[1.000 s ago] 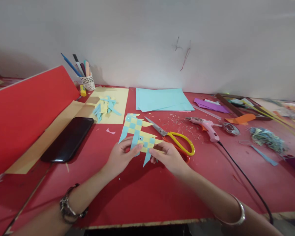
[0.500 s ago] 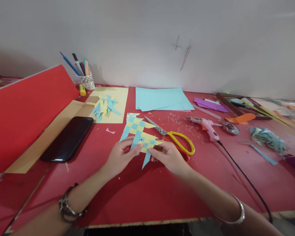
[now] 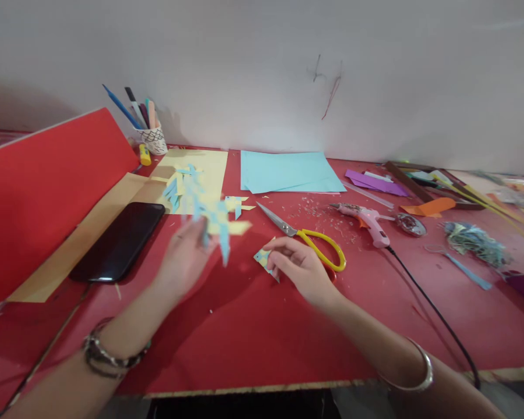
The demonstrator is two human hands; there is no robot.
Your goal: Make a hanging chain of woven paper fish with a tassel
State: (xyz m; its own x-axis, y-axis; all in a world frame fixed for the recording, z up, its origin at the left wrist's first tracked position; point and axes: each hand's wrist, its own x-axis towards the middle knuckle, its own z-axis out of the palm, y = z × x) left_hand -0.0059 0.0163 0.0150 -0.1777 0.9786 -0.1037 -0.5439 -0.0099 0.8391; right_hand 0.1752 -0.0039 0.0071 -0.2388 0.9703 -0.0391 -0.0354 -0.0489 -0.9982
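Half a second ago the 2 hands met over the same checkered blue-and-yellow paper; now they have parted. The left hand (image 3: 186, 253) has swung left, its fingers closed on a woven piece (image 3: 218, 218), blurred, raised in front of the loose paper strips (image 3: 172, 195). The right hand (image 3: 299, 265) curls its fingers loosely at a small woven piece (image 3: 262, 258) near the middle of the tabletop (image 3: 244, 337); whether it pinches that piece or only touches it, one cannot tell. A far woven piece (image 3: 236, 203) lies just right of the cream sheet (image 3: 213, 169), left of the scissors (image 3: 288, 228). The change suggests the pieces are now being handled separately.
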